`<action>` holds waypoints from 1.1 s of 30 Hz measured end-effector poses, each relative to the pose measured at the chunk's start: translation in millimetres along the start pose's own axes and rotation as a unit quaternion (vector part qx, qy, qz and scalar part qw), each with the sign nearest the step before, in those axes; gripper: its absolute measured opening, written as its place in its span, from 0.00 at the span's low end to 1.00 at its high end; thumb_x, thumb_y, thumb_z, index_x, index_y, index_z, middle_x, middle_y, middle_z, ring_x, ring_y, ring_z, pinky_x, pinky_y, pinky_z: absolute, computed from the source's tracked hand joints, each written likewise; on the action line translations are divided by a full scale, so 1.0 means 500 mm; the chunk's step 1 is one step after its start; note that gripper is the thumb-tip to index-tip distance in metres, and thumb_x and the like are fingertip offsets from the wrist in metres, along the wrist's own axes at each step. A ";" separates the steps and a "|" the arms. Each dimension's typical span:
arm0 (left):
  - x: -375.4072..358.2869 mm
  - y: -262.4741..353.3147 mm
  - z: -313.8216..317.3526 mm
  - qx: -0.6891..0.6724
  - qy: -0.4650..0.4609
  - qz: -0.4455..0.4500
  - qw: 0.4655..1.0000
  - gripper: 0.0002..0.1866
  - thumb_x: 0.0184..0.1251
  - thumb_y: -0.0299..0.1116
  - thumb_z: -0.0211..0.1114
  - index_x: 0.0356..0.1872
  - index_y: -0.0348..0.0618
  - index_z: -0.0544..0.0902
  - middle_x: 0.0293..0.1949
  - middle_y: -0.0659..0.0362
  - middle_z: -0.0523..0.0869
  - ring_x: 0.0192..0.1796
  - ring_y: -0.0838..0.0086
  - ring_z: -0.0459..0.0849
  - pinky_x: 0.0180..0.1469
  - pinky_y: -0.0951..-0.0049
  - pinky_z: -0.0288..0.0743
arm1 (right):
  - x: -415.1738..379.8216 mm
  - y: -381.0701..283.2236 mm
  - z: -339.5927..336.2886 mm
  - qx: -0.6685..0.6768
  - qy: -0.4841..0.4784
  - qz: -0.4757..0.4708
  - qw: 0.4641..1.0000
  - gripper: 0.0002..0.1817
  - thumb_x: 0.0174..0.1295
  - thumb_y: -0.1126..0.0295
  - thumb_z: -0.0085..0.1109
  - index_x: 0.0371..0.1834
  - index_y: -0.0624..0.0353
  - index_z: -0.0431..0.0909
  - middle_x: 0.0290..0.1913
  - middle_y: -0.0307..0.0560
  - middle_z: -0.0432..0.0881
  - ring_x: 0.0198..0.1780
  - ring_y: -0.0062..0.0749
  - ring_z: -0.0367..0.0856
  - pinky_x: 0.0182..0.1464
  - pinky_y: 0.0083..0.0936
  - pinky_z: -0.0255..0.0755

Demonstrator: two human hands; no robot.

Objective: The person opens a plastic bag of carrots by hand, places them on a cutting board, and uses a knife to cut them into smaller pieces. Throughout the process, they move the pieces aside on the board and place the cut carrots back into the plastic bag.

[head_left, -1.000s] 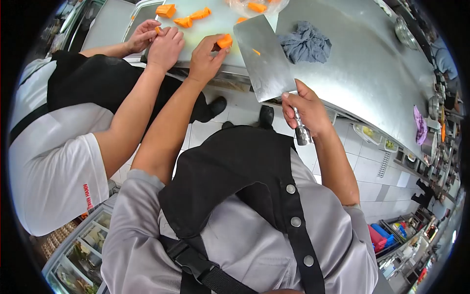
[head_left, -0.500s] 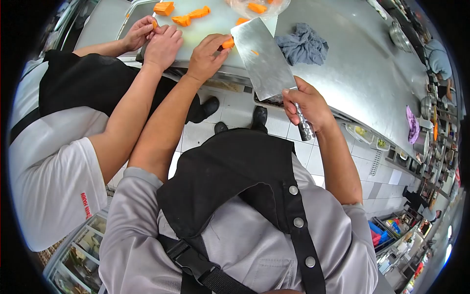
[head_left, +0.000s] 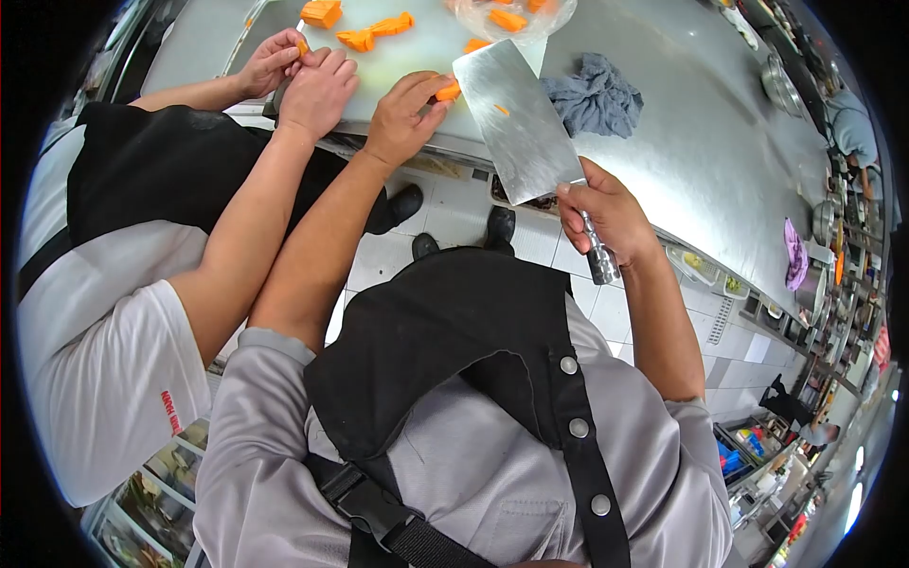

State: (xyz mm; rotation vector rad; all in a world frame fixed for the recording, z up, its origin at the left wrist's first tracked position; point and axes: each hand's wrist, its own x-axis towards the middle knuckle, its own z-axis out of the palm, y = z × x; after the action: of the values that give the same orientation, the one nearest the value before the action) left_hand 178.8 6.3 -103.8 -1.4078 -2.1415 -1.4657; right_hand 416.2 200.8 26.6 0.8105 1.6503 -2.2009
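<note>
My left hand [head_left: 409, 115] pinches a small orange carrot piece [head_left: 448, 92] over the near edge of the white cutting board [head_left: 431, 47]. In my right hand [head_left: 604, 213] is the metal handle of a wide cleaver [head_left: 521, 123], its blade slanting up and left until its far corner is close beside that piece. A thin orange sliver [head_left: 502, 110] clings to the blade. Larger carved carrot pieces [head_left: 375, 32] lie farther back on the board. Behind the blade, a clear plastic bag [head_left: 559, 17] holds more orange pieces.
A co-worker's hands [head_left: 315, 85] hold a small orange piece just left of mine, and that person's arm runs alongside my left arm. A crumpled grey-blue cloth [head_left: 597, 95] lies on the steel counter [head_left: 710, 142] right of the cleaver. Metal bowls [head_left: 780, 83] stand farther right.
The cleaver and my right hand have shifted slightly right and down in view. My left hand still holds the piece. The background view has shifted a little too.
</note>
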 end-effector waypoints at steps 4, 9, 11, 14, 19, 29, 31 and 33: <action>-0.001 0.003 0.002 0.006 0.005 0.003 1.000 0.21 0.61 0.26 0.72 0.57 0.46 0.85 0.51 0.51 0.87 0.49 0.59 0.87 0.50 0.65 0.83 | 0.010 -0.003 -0.002 -0.026 0.006 -0.005 1.000 0.16 0.73 0.73 0.53 0.61 0.65 0.72 0.17 0.36 0.68 0.13 0.20 0.65 0.16 0.19 0.63; 0.003 0.006 0.001 0.020 0.015 0.029 0.999 0.21 0.61 0.25 0.72 0.57 0.44 0.85 0.51 0.51 0.87 0.48 0.59 0.86 0.50 0.65 0.83 | 0.016 -0.001 -0.009 -0.012 -0.004 0.005 1.000 0.15 0.71 0.72 0.54 0.57 0.66 0.74 0.18 0.36 0.70 0.14 0.20 0.68 0.19 0.20 0.64; 0.002 0.007 0.001 0.012 0.012 0.023 1.000 0.21 0.61 0.25 0.72 0.57 0.43 0.85 0.51 0.51 0.87 0.49 0.58 0.86 0.50 0.65 0.83 | 0.019 -0.003 -0.008 -0.016 -0.005 0.005 1.000 0.15 0.71 0.72 0.54 0.57 0.66 0.73 0.18 0.36 0.70 0.14 0.20 0.68 0.18 0.20 0.64; 0.001 0.008 0.001 0.008 0.012 0.016 1.000 0.20 0.61 0.25 0.72 0.57 0.43 0.85 0.51 0.50 0.87 0.49 0.58 0.86 0.51 0.65 0.83 | 0.026 -0.006 -0.005 -0.013 -0.012 0.005 1.000 0.14 0.71 0.72 0.53 0.57 0.66 0.73 0.18 0.36 0.70 0.14 0.21 0.67 0.18 0.20 0.64; 0.001 0.005 0.003 0.009 0.023 0.030 0.999 0.21 0.61 0.25 0.72 0.57 0.42 0.85 0.50 0.50 0.87 0.49 0.58 0.86 0.51 0.65 0.83 | 0.041 -0.003 -0.004 0.022 -0.030 0.008 0.999 0.11 0.71 0.73 0.53 0.52 0.64 0.73 0.18 0.37 0.70 0.13 0.21 0.67 0.17 0.20 0.64; -0.002 0.001 0.005 0.012 0.022 0.034 0.999 0.21 0.61 0.24 0.72 0.57 0.43 0.85 0.50 0.50 0.87 0.49 0.57 0.86 0.51 0.65 0.83 | 0.056 -0.021 0.021 -0.012 -0.022 -0.002 1.000 0.08 0.71 0.73 0.53 0.49 0.63 0.72 0.18 0.37 0.70 0.13 0.22 0.67 0.17 0.21 0.64; -0.003 0.003 0.004 0.010 0.022 0.032 0.999 0.21 0.61 0.24 0.72 0.57 0.43 0.85 0.50 0.50 0.87 0.49 0.57 0.86 0.51 0.65 0.83 | 0.053 -0.032 0.034 -0.033 -0.012 -0.003 0.999 0.08 0.71 0.73 0.52 0.50 0.63 0.71 0.17 0.37 0.69 0.13 0.21 0.66 0.16 0.20 0.63; -0.003 0.001 0.004 0.008 0.022 0.030 0.999 0.21 0.60 0.24 0.72 0.57 0.42 0.85 0.50 0.50 0.87 0.49 0.57 0.87 0.51 0.65 0.83 | 0.047 -0.046 0.048 -0.092 0.008 -0.002 0.996 0.10 0.71 0.72 0.53 0.51 0.64 0.72 0.18 0.36 0.69 0.13 0.21 0.67 0.18 0.20 0.64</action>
State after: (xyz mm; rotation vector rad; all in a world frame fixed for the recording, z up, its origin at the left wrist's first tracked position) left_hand 180.9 7.2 -105.4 -1.4073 -2.0620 -1.4407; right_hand 378.7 188.0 35.7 0.7763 1.8306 -2.0114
